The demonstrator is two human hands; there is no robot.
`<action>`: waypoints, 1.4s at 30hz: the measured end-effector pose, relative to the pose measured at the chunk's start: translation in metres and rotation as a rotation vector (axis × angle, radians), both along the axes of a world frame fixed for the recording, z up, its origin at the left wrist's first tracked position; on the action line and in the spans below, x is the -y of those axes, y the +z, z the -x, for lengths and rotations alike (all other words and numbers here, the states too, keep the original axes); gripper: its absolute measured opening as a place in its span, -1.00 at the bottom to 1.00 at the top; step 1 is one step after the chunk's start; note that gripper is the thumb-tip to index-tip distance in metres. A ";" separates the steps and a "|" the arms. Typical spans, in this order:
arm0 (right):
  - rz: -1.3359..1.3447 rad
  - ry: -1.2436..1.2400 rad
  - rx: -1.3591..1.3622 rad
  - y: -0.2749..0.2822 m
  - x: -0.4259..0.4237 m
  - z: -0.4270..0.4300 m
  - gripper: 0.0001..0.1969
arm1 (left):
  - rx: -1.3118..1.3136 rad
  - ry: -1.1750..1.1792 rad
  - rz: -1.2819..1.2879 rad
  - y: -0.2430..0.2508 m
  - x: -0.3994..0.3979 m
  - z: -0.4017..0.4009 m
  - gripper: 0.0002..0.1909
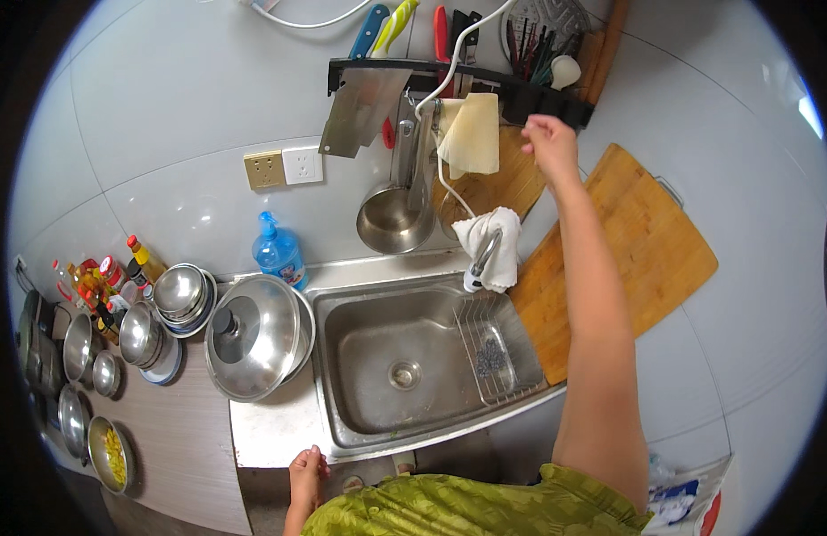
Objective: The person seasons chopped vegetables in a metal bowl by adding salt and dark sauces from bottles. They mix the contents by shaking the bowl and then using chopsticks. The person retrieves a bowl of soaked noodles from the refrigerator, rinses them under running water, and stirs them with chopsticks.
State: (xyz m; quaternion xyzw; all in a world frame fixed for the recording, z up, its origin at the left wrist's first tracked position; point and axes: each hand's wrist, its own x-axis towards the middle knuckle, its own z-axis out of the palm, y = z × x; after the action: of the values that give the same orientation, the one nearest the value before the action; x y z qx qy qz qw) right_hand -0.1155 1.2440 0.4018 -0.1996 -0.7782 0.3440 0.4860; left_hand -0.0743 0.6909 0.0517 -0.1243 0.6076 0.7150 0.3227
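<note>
My right hand is raised in front of the wall rack, just right of a hanging cream cloth. Its fingers are curled, and nothing can be made out in them. Low at the counter's front edge is my left hand, loosely curled, with no object visible in it. Between them lies a stainless steel sink with a wire rack on its right side. A white cloth hangs over the faucet. Behind my right forearm leans a large wooden cutting board.
A lidded steel pot stands left of the sink, with a blue soap bottle behind it. Steel bowls and a bowl of yellow food pieces occupy the left counter. A cleaver and other knives hang from the black rack.
</note>
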 end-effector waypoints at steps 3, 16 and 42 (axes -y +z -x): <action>-0.192 -0.147 0.007 0.031 -0.030 0.037 -0.72 | -0.015 0.059 -0.038 0.007 -0.020 -0.006 -0.67; -0.459 -0.515 0.161 0.079 -0.098 0.125 -0.70 | -0.020 0.264 0.050 0.001 -0.042 -0.023 -0.70; -0.073 -0.618 0.151 0.114 -0.131 0.122 -0.77 | 0.063 0.217 0.029 0.004 -0.089 -0.008 -0.74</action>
State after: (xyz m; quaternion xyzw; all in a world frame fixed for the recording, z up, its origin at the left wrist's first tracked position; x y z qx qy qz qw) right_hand -0.2372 1.3750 0.5163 -0.4338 -0.7266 0.1361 0.5152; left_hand -0.0660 0.7799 0.0552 -0.2164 0.5905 0.7326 0.2603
